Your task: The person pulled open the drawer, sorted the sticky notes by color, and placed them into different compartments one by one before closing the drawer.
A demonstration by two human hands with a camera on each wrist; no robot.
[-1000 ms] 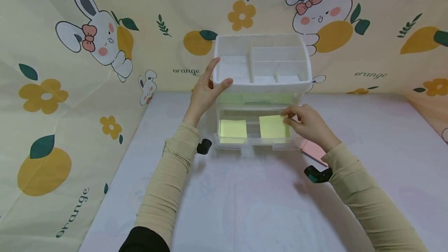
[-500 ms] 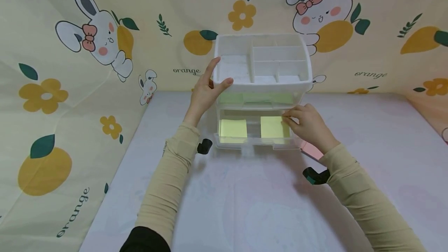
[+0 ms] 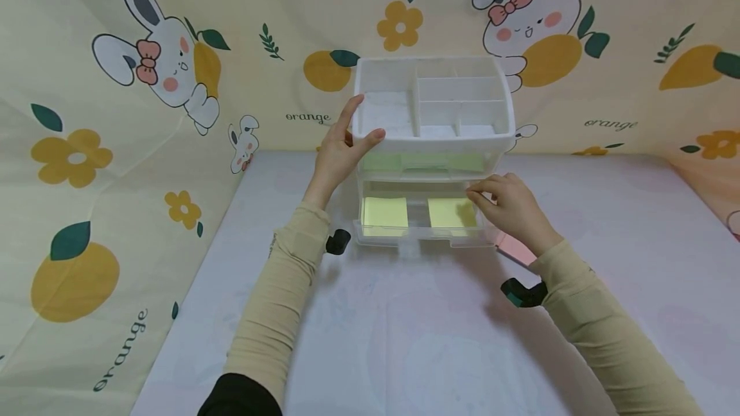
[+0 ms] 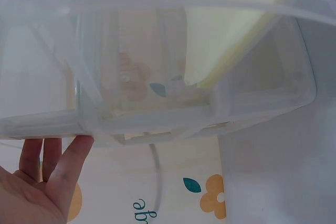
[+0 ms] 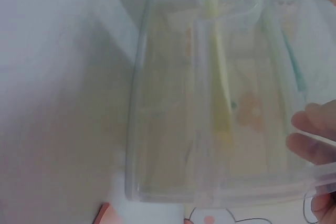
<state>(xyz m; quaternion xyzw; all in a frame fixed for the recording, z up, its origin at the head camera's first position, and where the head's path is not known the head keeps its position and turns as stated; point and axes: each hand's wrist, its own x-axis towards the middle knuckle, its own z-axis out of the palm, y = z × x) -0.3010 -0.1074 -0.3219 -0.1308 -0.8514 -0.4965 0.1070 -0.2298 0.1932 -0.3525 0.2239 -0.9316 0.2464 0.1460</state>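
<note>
Showing hazily through drawer (image 3: 419, 234), yellow notes (image 3: 385, 212)

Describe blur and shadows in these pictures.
Head view: fairly sharp, a soft shadow on the table beside the right sleeve, another on the right yellow pad; left wrist: hazy through the clear organizer; right wrist: low contrast, right fingers soft.

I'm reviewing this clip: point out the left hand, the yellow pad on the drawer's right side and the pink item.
Left hand (image 3: 337, 156): head view, back of hand.
Right yellow pad (image 3: 446, 213): head view, top face.
Pink item (image 3: 514, 248): head view, uncovered part.
</note>
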